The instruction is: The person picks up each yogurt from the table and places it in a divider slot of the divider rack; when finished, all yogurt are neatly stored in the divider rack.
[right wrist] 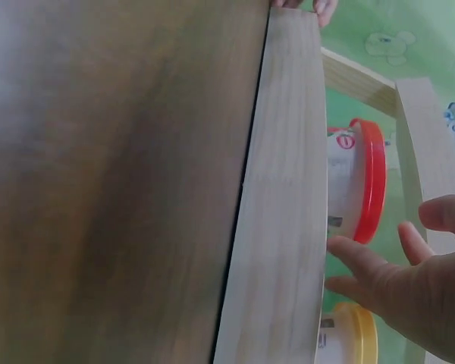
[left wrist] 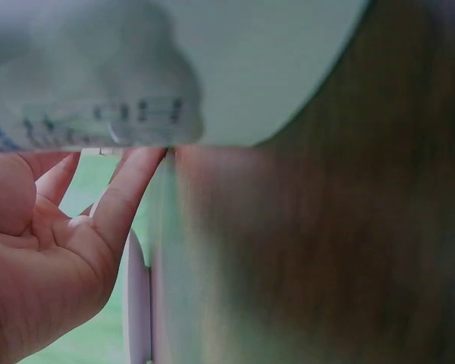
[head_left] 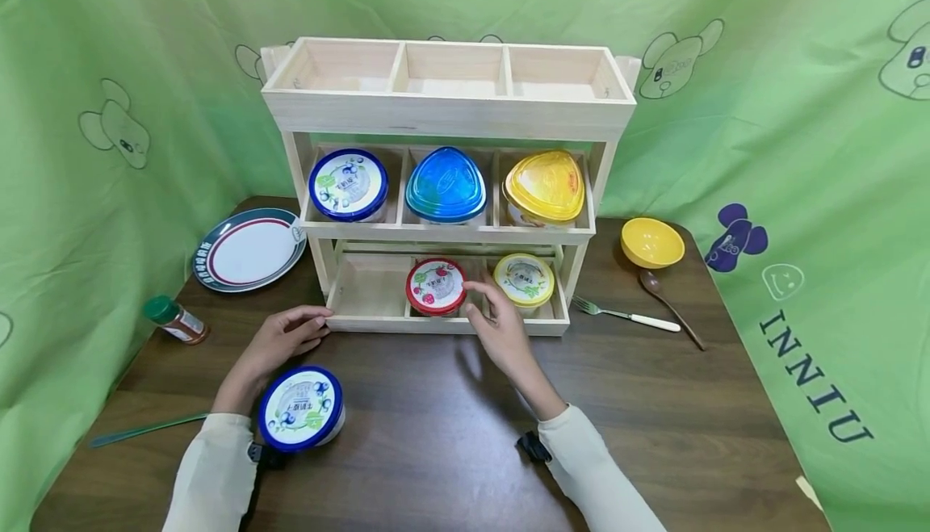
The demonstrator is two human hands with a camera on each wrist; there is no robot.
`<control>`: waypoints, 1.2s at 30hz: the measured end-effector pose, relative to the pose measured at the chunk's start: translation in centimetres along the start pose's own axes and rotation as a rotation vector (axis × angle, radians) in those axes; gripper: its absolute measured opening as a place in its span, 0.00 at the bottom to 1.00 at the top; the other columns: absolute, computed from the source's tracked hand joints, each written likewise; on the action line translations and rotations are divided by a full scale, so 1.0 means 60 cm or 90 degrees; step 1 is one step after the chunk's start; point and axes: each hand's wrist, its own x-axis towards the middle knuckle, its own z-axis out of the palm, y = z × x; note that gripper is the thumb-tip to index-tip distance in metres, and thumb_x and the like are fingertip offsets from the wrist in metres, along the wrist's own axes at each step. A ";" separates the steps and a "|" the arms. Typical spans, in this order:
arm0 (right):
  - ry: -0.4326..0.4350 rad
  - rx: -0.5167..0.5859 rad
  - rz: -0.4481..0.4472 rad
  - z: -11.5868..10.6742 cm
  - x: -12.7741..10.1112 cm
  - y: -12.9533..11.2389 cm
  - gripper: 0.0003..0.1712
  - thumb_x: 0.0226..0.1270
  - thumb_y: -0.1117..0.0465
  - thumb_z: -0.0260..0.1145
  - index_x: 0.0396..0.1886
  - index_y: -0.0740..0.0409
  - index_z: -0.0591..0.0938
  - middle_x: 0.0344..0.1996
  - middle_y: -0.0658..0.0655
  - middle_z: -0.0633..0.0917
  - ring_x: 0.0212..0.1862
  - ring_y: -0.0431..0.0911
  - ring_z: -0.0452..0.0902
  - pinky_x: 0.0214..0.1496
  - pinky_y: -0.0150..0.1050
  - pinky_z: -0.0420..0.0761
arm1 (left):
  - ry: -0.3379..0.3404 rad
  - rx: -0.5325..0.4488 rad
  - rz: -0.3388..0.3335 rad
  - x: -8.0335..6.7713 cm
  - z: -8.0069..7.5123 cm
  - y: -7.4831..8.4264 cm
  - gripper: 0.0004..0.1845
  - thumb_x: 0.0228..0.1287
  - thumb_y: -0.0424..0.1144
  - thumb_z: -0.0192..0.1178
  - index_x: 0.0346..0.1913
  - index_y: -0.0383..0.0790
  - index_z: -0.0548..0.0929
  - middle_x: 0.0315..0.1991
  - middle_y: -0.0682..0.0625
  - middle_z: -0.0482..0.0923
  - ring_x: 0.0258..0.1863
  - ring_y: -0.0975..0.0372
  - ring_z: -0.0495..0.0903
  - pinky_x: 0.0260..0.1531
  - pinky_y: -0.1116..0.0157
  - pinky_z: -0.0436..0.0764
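Note:
My left hand (head_left: 289, 333) reaches to the front left corner of the wooden rack's bottom tray (head_left: 363, 325), its fingertips at the corner. In the left wrist view its fingers look fairly straight. Just below that hand stands a blue-lidded tub (head_left: 301, 408) on the table. My right hand (head_left: 501, 335) is over the bottom tray with fingers spread, between a red-lidded tub (head_left: 436, 286) and a yellow-lidded tub (head_left: 524, 278). Its index fingertip is right at the red lid's edge; nothing is held. The right wrist view shows the red tub (right wrist: 358, 180) beyond the tray's front board (right wrist: 282, 182).
The middle tier holds a blue-lidded tub (head_left: 349, 185), a blue triangular-lidded tub (head_left: 446, 185) and a yellow one (head_left: 545, 186). A plate (head_left: 250, 249), a green-capped jar (head_left: 174, 319) and a green stick (head_left: 148, 429) lie left. A yellow bowl (head_left: 652, 242), fork (head_left: 628, 316) and spoon (head_left: 670, 306) lie right.

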 end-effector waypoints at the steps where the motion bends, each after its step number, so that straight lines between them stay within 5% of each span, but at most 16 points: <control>1: 0.000 0.004 0.002 -0.002 -0.003 0.001 0.21 0.76 0.71 0.65 0.66 0.66 0.84 0.76 0.71 0.74 0.77 0.65 0.70 0.70 0.50 0.82 | 0.000 -0.001 0.000 -0.001 0.000 0.000 0.22 0.88 0.39 0.54 0.72 0.26 0.77 0.69 0.32 0.76 0.55 0.67 0.85 0.58 0.62 0.88; 5: 0.032 0.038 -0.009 -0.007 -0.013 0.002 0.18 0.77 0.74 0.63 0.63 0.69 0.84 0.75 0.69 0.76 0.70 0.65 0.78 0.63 0.34 0.85 | -0.001 -0.005 0.003 -0.001 -0.001 -0.001 0.21 0.88 0.39 0.55 0.71 0.27 0.78 0.67 0.34 0.78 0.55 0.67 0.85 0.58 0.63 0.88; 9: 0.069 0.079 -0.062 -0.007 -0.019 -0.003 0.13 0.79 0.76 0.60 0.57 0.74 0.84 0.69 0.69 0.81 0.68 0.64 0.81 0.70 0.40 0.82 | 0.002 -0.005 0.004 -0.001 -0.001 -0.001 0.21 0.88 0.38 0.55 0.70 0.27 0.78 0.67 0.34 0.78 0.54 0.68 0.86 0.57 0.63 0.88; 14: 0.050 0.087 -0.108 0.007 -0.027 -0.010 0.11 0.79 0.75 0.61 0.54 0.75 0.84 0.64 0.68 0.84 0.64 0.64 0.83 0.64 0.41 0.87 | 0.003 0.000 -0.003 -0.001 -0.001 -0.001 0.22 0.88 0.38 0.54 0.71 0.26 0.77 0.68 0.33 0.77 0.54 0.68 0.85 0.57 0.63 0.88; 20: -0.044 0.071 -0.121 0.040 -0.039 -0.021 0.14 0.78 0.74 0.63 0.58 0.71 0.85 0.68 0.67 0.81 0.68 0.59 0.79 0.64 0.46 0.87 | 0.003 -0.005 0.000 0.000 0.001 -0.002 0.22 0.88 0.38 0.54 0.72 0.25 0.77 0.68 0.33 0.77 0.54 0.68 0.85 0.58 0.63 0.87; 28: -0.193 0.026 -0.050 0.099 -0.060 -0.029 0.19 0.82 0.64 0.65 0.67 0.64 0.82 0.75 0.65 0.76 0.73 0.59 0.74 0.71 0.59 0.81 | 0.003 0.005 -0.004 -0.003 0.001 -0.001 0.22 0.88 0.40 0.54 0.72 0.27 0.77 0.70 0.32 0.75 0.56 0.67 0.85 0.58 0.63 0.87; 36: -0.303 0.063 0.008 0.164 -0.090 -0.043 0.19 0.85 0.58 0.65 0.70 0.53 0.82 0.78 0.58 0.74 0.75 0.50 0.72 0.72 0.44 0.81 | 0.005 0.011 0.001 -0.005 0.002 0.003 0.22 0.88 0.39 0.53 0.72 0.27 0.77 0.70 0.31 0.75 0.56 0.66 0.85 0.58 0.63 0.88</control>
